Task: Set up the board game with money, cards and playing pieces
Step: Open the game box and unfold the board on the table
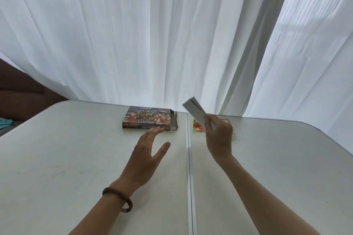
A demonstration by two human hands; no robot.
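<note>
A colourful game box [149, 118] lies at the far edge of the white table [76, 158], its right end flap open. My right hand [219, 137] grips a folded grey-white board [194, 110] and holds it up above the table, right of the box. Behind that hand lies a small heap of bright green, orange and red playing pieces [197, 126], with a red-edged thing [226, 121] partly hidden by the fingers. My left hand [149, 154] hovers over the table just in front of the box, fingers straight and spread, holding nothing.
A seam [189, 168] runs down the middle of the folding table. White curtains [172, 34] hang right behind its far edge. A brown seat [23, 93] stands at the left, beyond the table's rounded corner.
</note>
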